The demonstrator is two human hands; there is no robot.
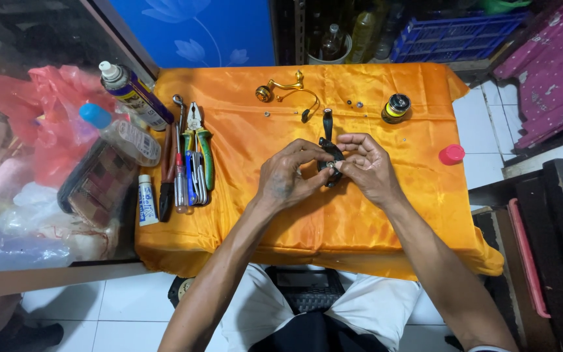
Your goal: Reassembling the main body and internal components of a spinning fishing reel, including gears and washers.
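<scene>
A black reel body [329, 158] sits mid-way across the orange cloth [360, 221], pinched between the left hand [289, 176] and right hand [366, 166], fingers closed on it. Beyond it lie a gold handle [280, 87] and a spool [396, 107]; pliers [198, 146] lie far left.

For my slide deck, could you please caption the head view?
Both hands hold a black fishing-reel body over an orange cloth, pliers alongside.

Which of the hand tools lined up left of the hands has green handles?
The pliers, rightmost in the row of tools; their handles are green, while the neighbouring tools show red, blue or bare metal.
</scene>
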